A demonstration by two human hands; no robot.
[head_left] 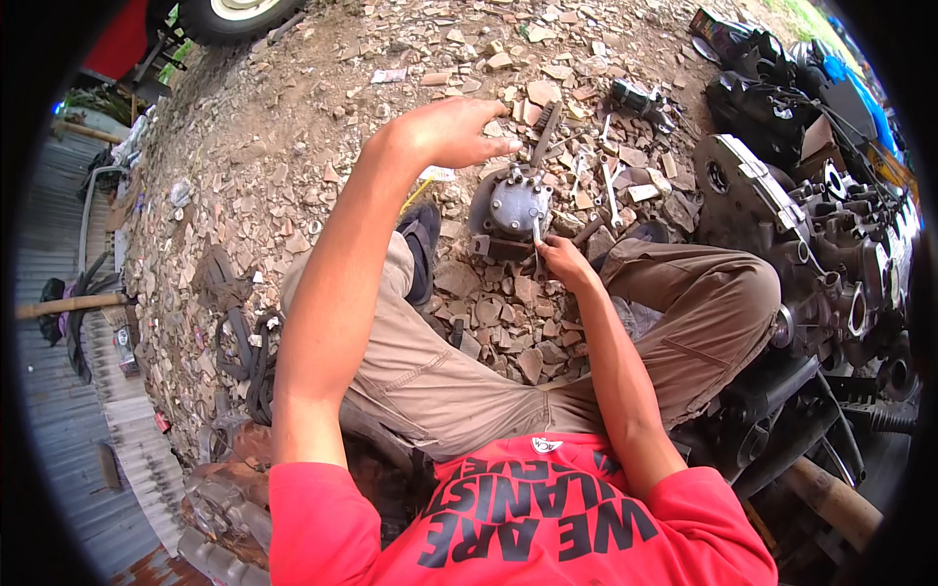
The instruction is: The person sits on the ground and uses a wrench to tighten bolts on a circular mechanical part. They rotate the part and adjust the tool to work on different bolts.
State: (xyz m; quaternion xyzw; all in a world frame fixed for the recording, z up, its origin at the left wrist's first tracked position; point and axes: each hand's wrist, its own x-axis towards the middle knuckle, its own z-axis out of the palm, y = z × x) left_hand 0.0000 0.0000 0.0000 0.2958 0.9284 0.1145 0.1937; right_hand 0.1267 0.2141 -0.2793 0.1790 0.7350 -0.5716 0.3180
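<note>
Between my feet sits a round grey cast-metal housing (514,205), with bolts around its top and a dark block at its base. My right hand (563,260) is closed at its near right edge, gripping a slim silver wrench (536,227) that reaches up against the housing. Above the housing's far left side hovers my left hand (451,133), thumb and fingers apart, holding nothing. Just past its fingertips lies a dark wire brush (549,129). Several wrenches, including a long silver wrench (612,191), rest on the rubble to the right.
Broken tile and stone rubble (322,146) covers the ground. Greasy engine castings (831,234) are piled close on my right. A dark metal part (640,104) lies farther ahead. Black hoses (249,356) lie at left, and a vehicle wheel (234,15) stands at the far left.
</note>
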